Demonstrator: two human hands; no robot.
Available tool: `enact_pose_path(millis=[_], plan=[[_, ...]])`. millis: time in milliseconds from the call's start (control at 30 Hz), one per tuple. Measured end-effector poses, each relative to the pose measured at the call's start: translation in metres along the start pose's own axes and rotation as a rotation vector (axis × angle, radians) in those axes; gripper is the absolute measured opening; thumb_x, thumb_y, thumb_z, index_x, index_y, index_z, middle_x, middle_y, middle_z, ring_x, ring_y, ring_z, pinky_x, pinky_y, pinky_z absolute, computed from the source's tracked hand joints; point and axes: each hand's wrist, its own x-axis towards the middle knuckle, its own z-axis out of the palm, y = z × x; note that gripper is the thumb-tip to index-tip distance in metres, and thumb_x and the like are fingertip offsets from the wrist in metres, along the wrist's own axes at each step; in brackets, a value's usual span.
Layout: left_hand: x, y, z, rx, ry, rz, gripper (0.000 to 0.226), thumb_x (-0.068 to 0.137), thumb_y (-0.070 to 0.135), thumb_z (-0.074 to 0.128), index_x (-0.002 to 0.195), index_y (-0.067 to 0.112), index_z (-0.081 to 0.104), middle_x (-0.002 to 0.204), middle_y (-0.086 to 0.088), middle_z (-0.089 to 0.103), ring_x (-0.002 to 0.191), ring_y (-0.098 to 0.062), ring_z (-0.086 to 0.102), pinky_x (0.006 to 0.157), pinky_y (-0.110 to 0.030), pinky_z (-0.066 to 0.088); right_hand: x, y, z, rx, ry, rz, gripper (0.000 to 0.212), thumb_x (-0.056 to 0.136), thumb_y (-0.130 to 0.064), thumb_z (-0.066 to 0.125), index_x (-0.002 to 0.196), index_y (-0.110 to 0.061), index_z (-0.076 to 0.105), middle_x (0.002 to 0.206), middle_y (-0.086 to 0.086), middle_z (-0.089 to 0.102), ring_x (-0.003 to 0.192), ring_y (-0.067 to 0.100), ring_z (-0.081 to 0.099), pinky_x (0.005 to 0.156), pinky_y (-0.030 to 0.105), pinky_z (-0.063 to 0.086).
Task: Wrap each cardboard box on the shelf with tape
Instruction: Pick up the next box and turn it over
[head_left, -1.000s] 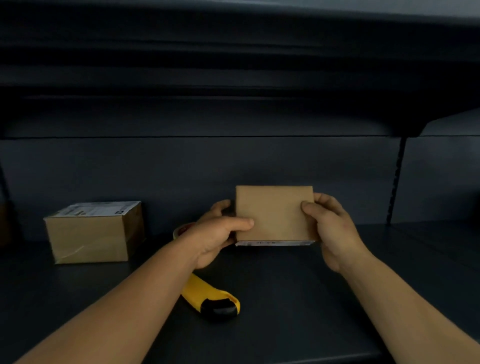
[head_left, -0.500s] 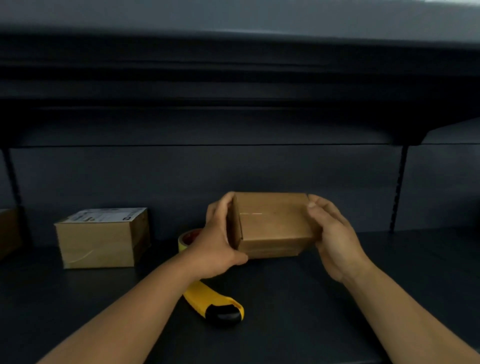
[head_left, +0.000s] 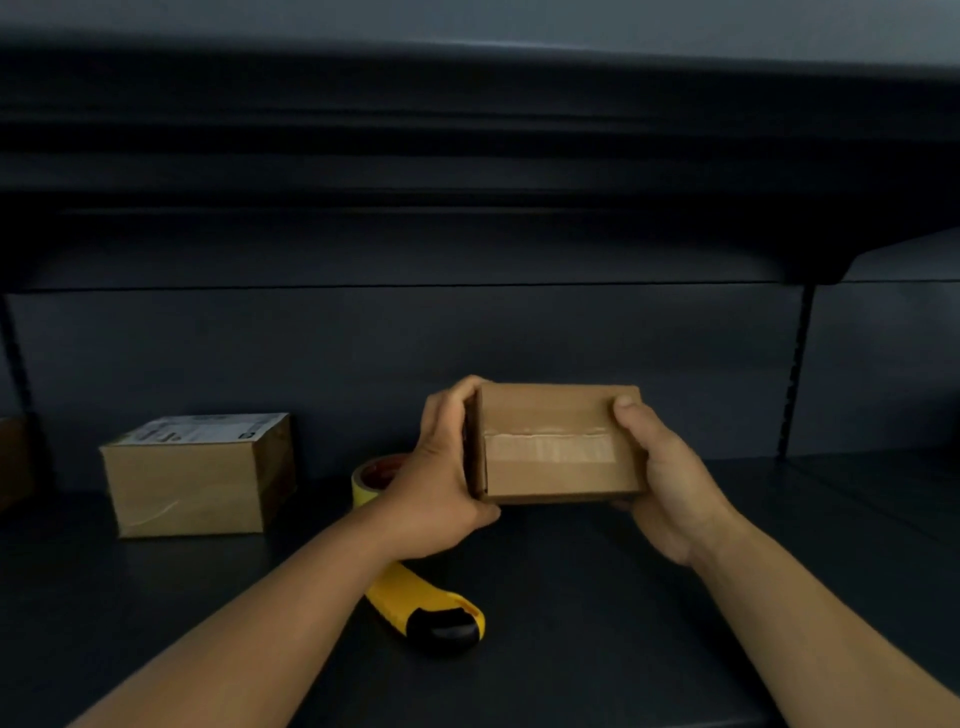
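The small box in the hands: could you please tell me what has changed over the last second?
Both hands, left and right, kept hold of the small box and turned it, so a face with a pale strip now shows. The larger box, tape roll and yellow cutter stayed on the shelf.

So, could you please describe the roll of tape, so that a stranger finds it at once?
On the dark shelf, look just left of the small box held in both hands. The roll of tape sits there, partly hidden behind the left hand. It is the only round thing, yellow-rimmed with a reddish core.
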Motion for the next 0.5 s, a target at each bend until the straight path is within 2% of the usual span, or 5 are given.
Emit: enact_pose_path(millis=[133, 267, 333, 400, 500], plan=[[0.002, 0.005, -0.004, -0.021, -0.069, -0.055, 0.108, 0.071, 0.009, 0.079, 0.128, 0.060, 0.003, 0.135, 0.018, 0.013, 0.123, -0.004, 0.032, 0.095, -0.013, 0.032, 0.001, 0.000, -0.003, 0.011, -0.010, 0.097, 0.038, 0.083, -0.052, 0.055, 0.113, -0.030, 0.057, 0.115, 0.004, 0.063, 0.108, 0.026, 0.058, 0.093, 0.054, 0.045], [0.005, 0.008, -0.012, -0.336, -0.262, -0.196, 0.108, 0.061, 0.042, 0.082, 0.133, 0.066, 0.005, 0.143, 0.015, 0.023, 0.130, -0.009, 0.030, 0.107, -0.030, 0.030, 0.003, -0.001, -0.005, 0.013, 0.001, -0.013, 0.049, 0.078, -0.048, 0.062, 0.121, -0.027, 0.055, 0.118, 0.005, 0.064, 0.106, 0.024, 0.061, 0.086, 0.043, 0.052], [0.005, 0.009, -0.012, -0.481, -0.253, -0.230, 0.112, 0.060, 0.051, 0.078, 0.142, 0.055, 0.002, 0.141, 0.017, 0.031, 0.130, -0.007, 0.030, 0.109, -0.029, 0.026, 0.003, -0.001, -0.005, 0.051, -0.023, -0.069, 0.056, 0.075, -0.043, 0.069, 0.125, -0.026, 0.051, 0.120, 0.007, 0.063, 0.105, 0.022, 0.061, 0.082, 0.039, 0.053], [0.007, 0.006, -0.010, -0.503, -0.168, -0.257, 0.109, 0.074, 0.041, 0.077, 0.149, 0.040, -0.003, 0.134, 0.022, 0.038, 0.125, -0.004, 0.033, 0.108, -0.025, 0.025, 0.003, 0.000, -0.006, 0.080, -0.045, -0.102, 0.072, 0.067, -0.037, 0.074, 0.132, -0.030, 0.045, 0.123, 0.004, 0.061, 0.108, 0.021, 0.060, 0.083, 0.038, 0.051], [0.010, 0.000, -0.010, -0.495, -0.107, -0.264, 0.110, 0.077, 0.015, 0.073, 0.151, 0.034, -0.005, 0.121, 0.024, 0.042, 0.120, -0.003, 0.038, 0.101, -0.020, 0.029, 0.003, -0.001, -0.008, 0.076, -0.105, -0.132, 0.093, 0.053, -0.036, 0.078, 0.137, -0.041, 0.037, 0.127, -0.002, 0.058, 0.114, 0.021, 0.057, 0.092, 0.040, 0.048]])
